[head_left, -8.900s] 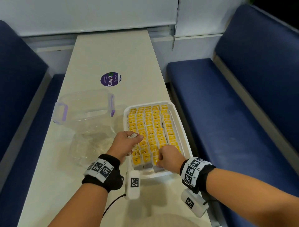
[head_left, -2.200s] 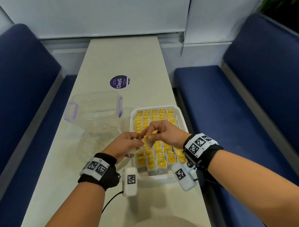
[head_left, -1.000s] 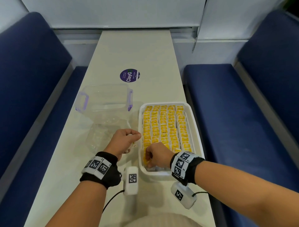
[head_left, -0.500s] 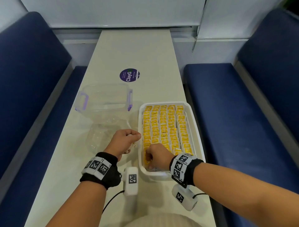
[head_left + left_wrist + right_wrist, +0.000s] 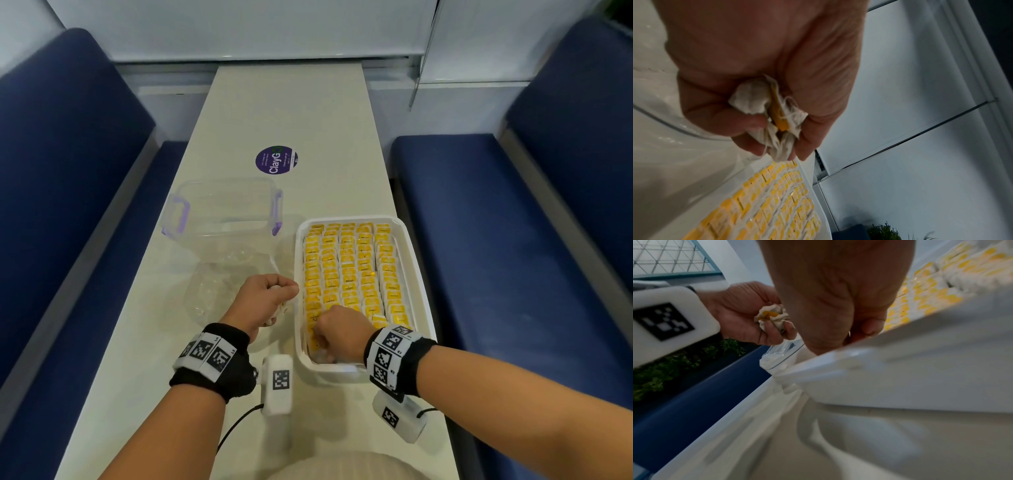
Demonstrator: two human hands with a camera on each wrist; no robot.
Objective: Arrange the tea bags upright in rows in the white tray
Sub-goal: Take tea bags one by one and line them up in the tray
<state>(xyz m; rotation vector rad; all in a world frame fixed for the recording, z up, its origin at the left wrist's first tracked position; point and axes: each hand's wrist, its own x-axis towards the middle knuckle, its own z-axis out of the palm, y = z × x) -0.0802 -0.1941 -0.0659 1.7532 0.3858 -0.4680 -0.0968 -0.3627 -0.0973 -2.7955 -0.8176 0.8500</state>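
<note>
Between two blue benches (image 5: 534,240) runs a long pale surface (image 5: 294,113), its far half bare apart from a round purple sticker (image 5: 276,160), leaving open room beyond the things. On its right side sits the white tray (image 5: 419,284), its right rim close to the surface's right edge and its near rim set back from the near edge. Rows of upright tea bags (image 5: 349,263) with yellow tags fill the tray from the far wall almost to the near wall. Left of the tray, just beside its far corner, stands a clear container (image 5: 222,212) with purple clips; nearer, a clear crumpled bag (image 5: 212,291) lies on the surface.

The right hand (image 5: 337,334) is down inside the tray's near left corner, knuckles up and fingers curled among the nearest bags; what the fingers hold, if anything, I cannot tell, since the rim and the hand itself hide them. The left hand (image 5: 263,301) hangs just outside the tray's left rim, over the crumpled bag's edge, fingers (image 5: 748,123) closed round a small bunch of tea bags (image 5: 764,113), white pouches, strings and a yellow tag showing.
</note>
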